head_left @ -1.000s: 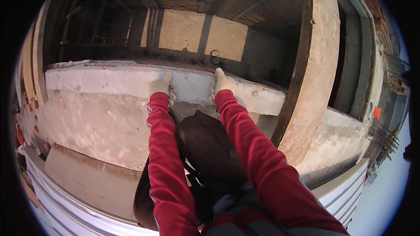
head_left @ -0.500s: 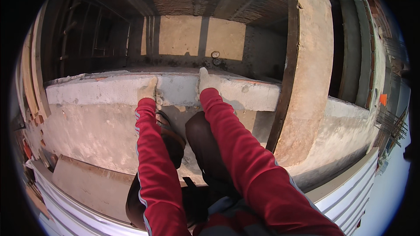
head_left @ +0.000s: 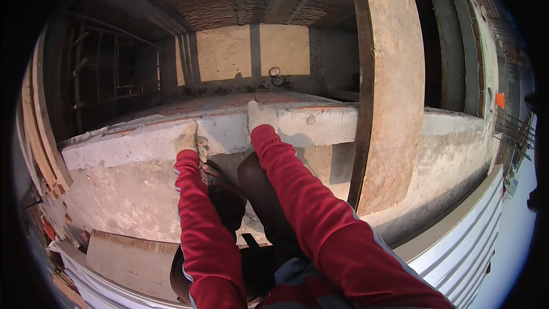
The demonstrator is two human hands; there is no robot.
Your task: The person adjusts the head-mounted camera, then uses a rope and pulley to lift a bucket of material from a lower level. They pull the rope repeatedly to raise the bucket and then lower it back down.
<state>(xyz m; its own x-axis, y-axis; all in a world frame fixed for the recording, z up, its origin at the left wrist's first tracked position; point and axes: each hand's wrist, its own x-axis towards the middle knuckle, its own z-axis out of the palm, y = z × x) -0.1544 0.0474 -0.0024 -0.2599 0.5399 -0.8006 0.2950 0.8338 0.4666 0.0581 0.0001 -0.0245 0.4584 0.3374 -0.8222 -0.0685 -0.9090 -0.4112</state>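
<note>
Both my hands wear pale, dusty work gloves and are at a whitewashed ledge (head_left: 320, 127) that crosses in front of me. My left hand (head_left: 187, 137) is by the ledge's near edge, thumb pointing away and fingers curled in on its right side. What those fingers close on, if anything, does not show. Farther right, my right hand (head_left: 261, 117) is over the ledge with its thumb stretched toward the far edge. Its other fingers are hidden. A sandalled foot (head_left: 213, 173) shows just below my left hand, against the wall under the ledge.
Beyond the ledge a dark room drops away to a sunlit floor patch (head_left: 229, 51) with two small round objects (head_left: 274, 72). An upright plastered pillar (head_left: 394, 80) stands close on my right. Planks (head_left: 43, 120) lean at left; a pale corrugated sheet (head_left: 457, 252) is at lower right.
The view has tilted slightly, and the ledge and both hands appear lower in the picture. Against the ledge, my hands look to be in about the same places.
</note>
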